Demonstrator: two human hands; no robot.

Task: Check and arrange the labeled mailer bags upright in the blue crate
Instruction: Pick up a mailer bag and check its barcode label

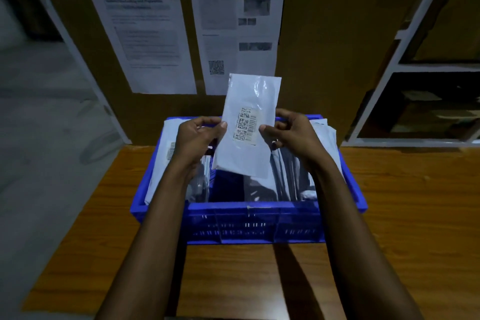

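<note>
The white plastic mailer bag (246,127) with its barcode label (246,125) facing the camera is being held upright above the middle of the blue slotted plastic crate (254,223), its long axis running nearly vertical and leaning slightly right at the top. The left hand (200,138) and right hand (293,132) are pinching its opposite long edges at label height, equally near. Lowering it looks like a straight drop between the grey and white bags (293,174) standing in the crate on the wooden table (389,202).
</note>
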